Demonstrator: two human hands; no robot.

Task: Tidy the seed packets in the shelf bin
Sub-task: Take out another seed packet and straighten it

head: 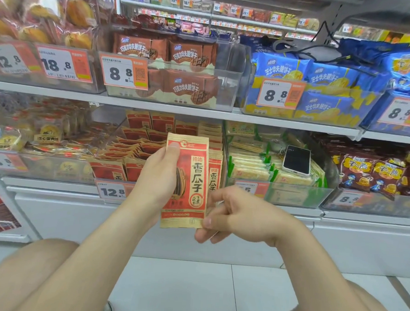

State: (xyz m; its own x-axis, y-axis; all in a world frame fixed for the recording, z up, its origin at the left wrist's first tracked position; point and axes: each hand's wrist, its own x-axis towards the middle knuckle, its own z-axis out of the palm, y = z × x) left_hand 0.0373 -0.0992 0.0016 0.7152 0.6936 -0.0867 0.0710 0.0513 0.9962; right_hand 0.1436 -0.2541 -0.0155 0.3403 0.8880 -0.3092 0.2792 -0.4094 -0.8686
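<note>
Head view, shop aisle, contents by size.

Shelving unit point(173, 106): grey metal, two stocked tiers in view above a white base panel point(77, 210). Further shelves behind are blurred.

Floor point(180, 285): pale tiles, with the person's bare knees point(39, 265) at the lower corners.

Upper tier: clear bins of brown chocolate-biscuit packs point(188, 52) and blue biscuit packs point(327, 76).

Lower tier, centre: seed bin point(105, 136), clear plastic. Loose packets point(133, 149) lie flat and askew in its left half. Others stand upright at the back and along the front wall.

Lower tier, right: neighbouring bin of green-and-yellow packs point(251, 167).

Left hand point(161, 174): raised in front of the seed bin. Its fingers wrap behind the left edge of a seed packet point(193, 178), and the thumb presses on the front upper-left corner.

Right hand point(238, 216): below and to the right. Its fingers are curled, with thumb and forefinger pinching the packet's lower right corner.

Seed packet: red and tan, upright, face to the camera, outside the bin and just before its right half. A second packet point(214, 177) shows just behind its right edge. Which hand carries that one cannot be told.

Phone point(297, 160): lies dark face up on the green-and-yellow packs.

Price tag point(113, 192): on the seed bin's front, reads 12.8.
</note>
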